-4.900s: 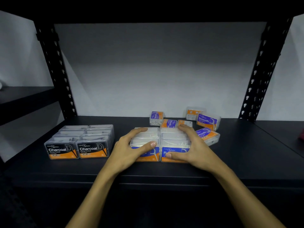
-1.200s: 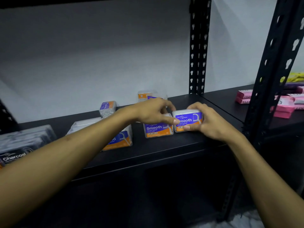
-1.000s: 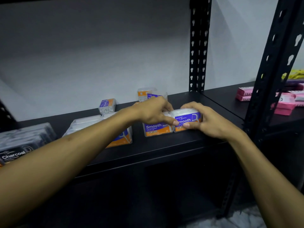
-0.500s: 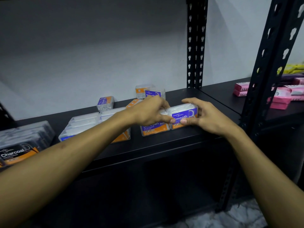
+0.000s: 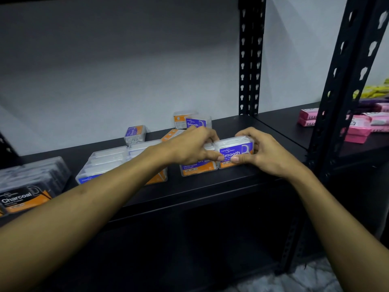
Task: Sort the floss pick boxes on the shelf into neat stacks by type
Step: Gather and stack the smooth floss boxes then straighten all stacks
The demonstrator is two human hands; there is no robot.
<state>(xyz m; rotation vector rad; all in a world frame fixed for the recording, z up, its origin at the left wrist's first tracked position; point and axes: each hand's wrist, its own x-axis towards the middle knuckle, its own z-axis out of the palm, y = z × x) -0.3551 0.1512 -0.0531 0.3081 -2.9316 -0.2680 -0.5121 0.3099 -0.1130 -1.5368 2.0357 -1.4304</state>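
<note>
Two purple-and-orange Smooth floss boxes stand side by side near the front of the black shelf (image 5: pixel 210 186). My right hand (image 5: pixel 265 153) grips the right Smooth box (image 5: pixel 235 147), fingers over its top and thumb on its front. The left Smooth box (image 5: pixel 199 166) sits under my left hand (image 5: pixel 189 147), whose fingers curl over its top and whose thumb reaches the seam between the two. Left of them lies a block of clear blue-labelled boxes (image 5: pixel 109 163), and the Charcoal boxes (image 5: pixel 25 190) sit at the far left. More Smooth boxes (image 5: pixel 197 122) and one small box (image 5: pixel 135 133) stand near the back wall.
A black perforated upright (image 5: pixel 250 60) stands at the back right of the shelf and another post (image 5: pixel 345 91) at the front right. Pink soap packs (image 5: pixel 357 129) lie on the neighbouring shelf to the right. A dark lower shelf bay lies below.
Over the last second both hands have stayed on the two Smooth boxes and pressed them close together. Earlier, both hands were on the blue-labelled block in the middle.
</note>
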